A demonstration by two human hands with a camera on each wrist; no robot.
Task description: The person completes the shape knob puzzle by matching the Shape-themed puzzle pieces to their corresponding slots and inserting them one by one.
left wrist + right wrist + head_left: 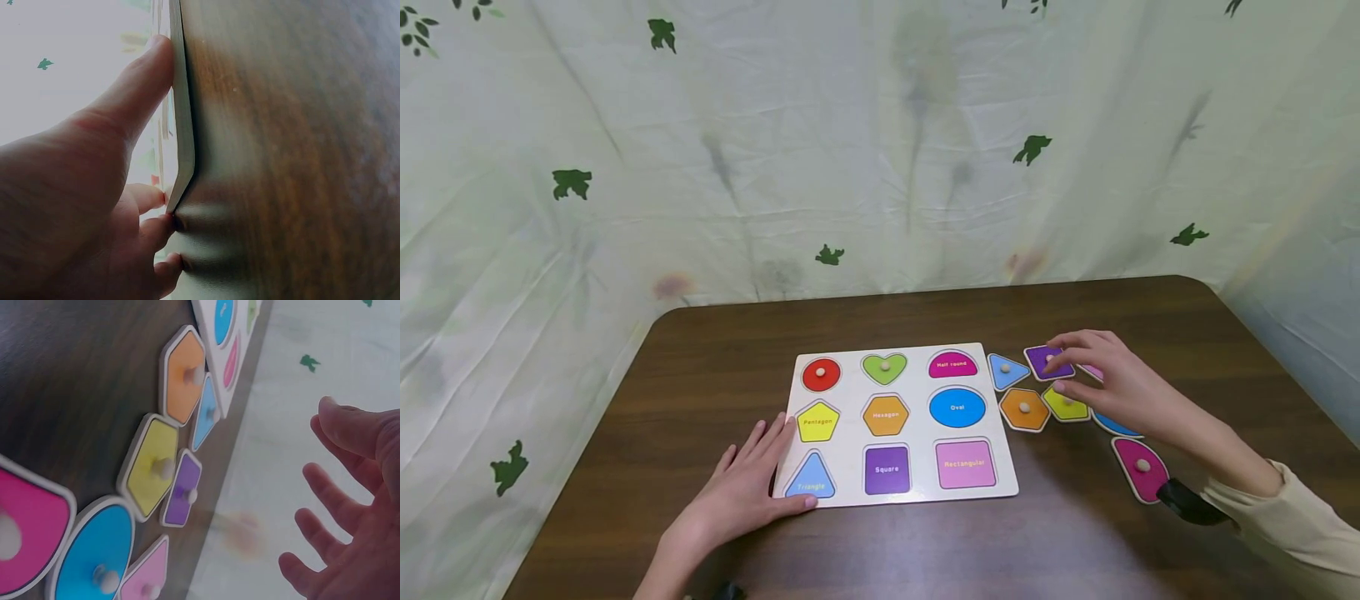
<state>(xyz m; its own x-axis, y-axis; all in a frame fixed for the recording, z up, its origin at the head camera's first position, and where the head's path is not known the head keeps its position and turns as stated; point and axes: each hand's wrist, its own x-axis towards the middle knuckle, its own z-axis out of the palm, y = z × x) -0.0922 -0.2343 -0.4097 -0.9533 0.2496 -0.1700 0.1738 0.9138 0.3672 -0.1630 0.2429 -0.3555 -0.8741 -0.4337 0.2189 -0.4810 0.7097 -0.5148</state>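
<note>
A white shape-puzzle board (922, 417) lies flat on the table. My left hand (733, 487) rests at its left edge, fingers along the side and thumb on the front corner. In its recesses sit a red circle piece (812, 379) and a green heart piece (874, 367). Over the loose pieces right of the board hovers my right hand (1116, 379), fingers parted and holding nothing. Its fingertips appear above the purple square (1037, 360) in the head view; the right wrist view shows them apart from the knobbed pieces. Below lies the yellow pentagon (1067, 410).
Beside the board are a blue triangle (1002, 379) and an orange hexagon (1025, 419). A pink rectangle (150, 572) and blue oval (94, 544) lie partly beneath my right hand in the head view. Nearest the right sleeve is a magenta half round (1138, 483). A curtain (880, 167) hangs behind.
</note>
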